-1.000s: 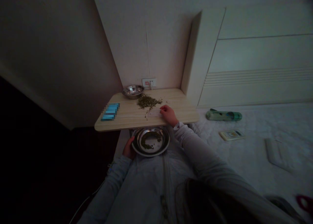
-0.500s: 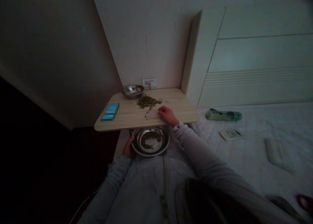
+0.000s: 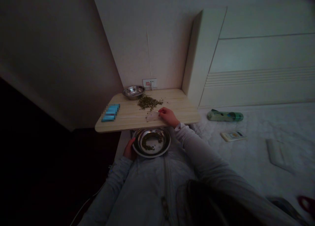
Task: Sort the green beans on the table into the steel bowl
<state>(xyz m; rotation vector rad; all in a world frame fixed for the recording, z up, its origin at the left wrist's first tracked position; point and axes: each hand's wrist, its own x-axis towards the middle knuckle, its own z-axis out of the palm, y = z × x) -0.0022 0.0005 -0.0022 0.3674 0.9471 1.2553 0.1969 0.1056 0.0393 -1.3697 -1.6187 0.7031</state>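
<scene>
My left hand (image 3: 129,149) grips the left rim of a steel bowl (image 3: 167,146) at my lap, just below the table's front edge. Small green-brown grains (image 3: 147,147) lie in a curved band on the bowl's bottom. Above the small wooden table (image 3: 179,104), my right hand (image 3: 168,116) is closed in a pinch on a thin see-through plastic piece (image 3: 152,115), whose exact kind I cannot make out. A few grains lie at its left end. Beyond it spreads a loose heap of the same grains (image 3: 148,102).
A second steel bowl (image 3: 134,92) stands at the table's back left. A blurred-out blue-screened device (image 3: 111,113) lies on the left side. On the bed to the right are a green transparent bottle (image 3: 225,115), a phone (image 3: 233,136) and a pale flat object (image 3: 279,153). A socket (image 3: 149,83) is on the wall.
The plastic piece has shifted slightly and its outline shows more clearly beside my right fingers. My left hand and the bowl it grips look unmoved.
</scene>
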